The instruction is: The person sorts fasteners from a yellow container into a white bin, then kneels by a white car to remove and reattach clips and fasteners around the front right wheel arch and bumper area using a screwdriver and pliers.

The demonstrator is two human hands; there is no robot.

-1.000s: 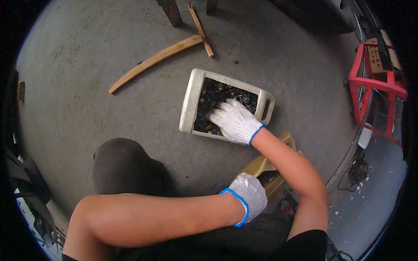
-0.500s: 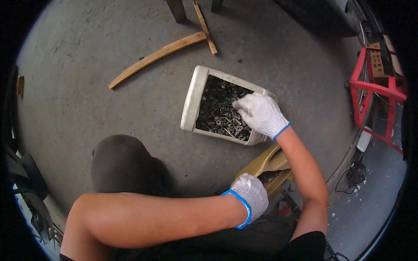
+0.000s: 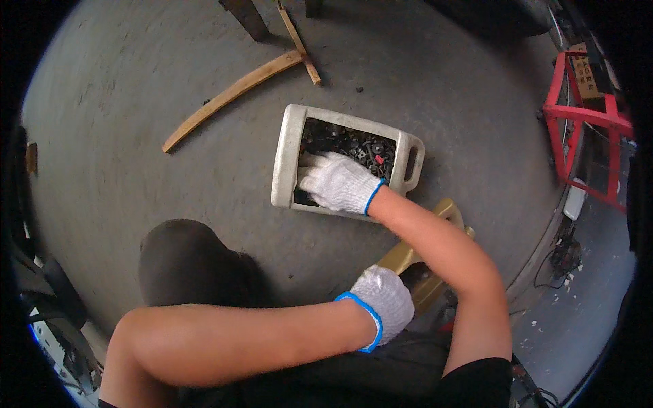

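An off-white plastic jug (image 3: pixel 286 156) with a cut-open side lies on the floor, full of nuts, washers, bolts and a small red piece (image 3: pixel 379 158). My right hand (image 3: pixel 339 178), in a white glove with blue cuff, reaches into its left part, fingers spread and partly sunk among the dark bits. Lower down, my left hand (image 3: pixel 379 304), similarly gloved, is closed on the near end of a gold plastic container (image 3: pixel 426 299), also cut open, which lies partly under my right forearm.
On the concrete floor (image 3: pixel 109 190) lie two wooden strips (image 3: pixel 231 95) beyond the jug. Dark legs (image 3: pixel 248 20) and a large black object (image 3: pixel 496 17) stand at the top. A red metal frame (image 3: pixel 564 112), cardboard (image 3: pixel 585 75) and cables (image 3: pixel 564 258) line the right. My dark knee (image 3: pixel 183 258) is at lower left.
My right hand has swung from the jug's right part, half a second ago, leftward and deeper into the hardware. A red piece now shows. My left hand has stayed on the gold container.
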